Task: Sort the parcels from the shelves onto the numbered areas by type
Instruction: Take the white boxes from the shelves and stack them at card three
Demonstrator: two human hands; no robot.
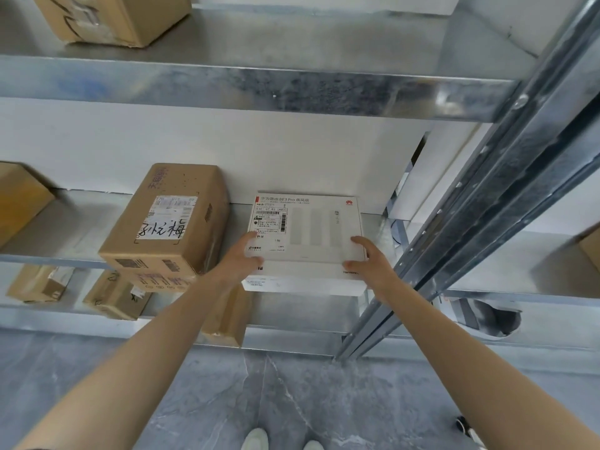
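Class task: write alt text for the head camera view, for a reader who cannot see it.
A left hand and right hand hold the near corners of a flat white box on a metal shelf. A brown carton stands to its left.

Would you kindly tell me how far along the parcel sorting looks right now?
Done: unclear, since the numbered areas are out of view. In hand: the left hand and right hand grip the white box at the front edge of the middle shelf. Left: brown cartons sit on the top, middle and lower shelves, so plenty is unsorted.
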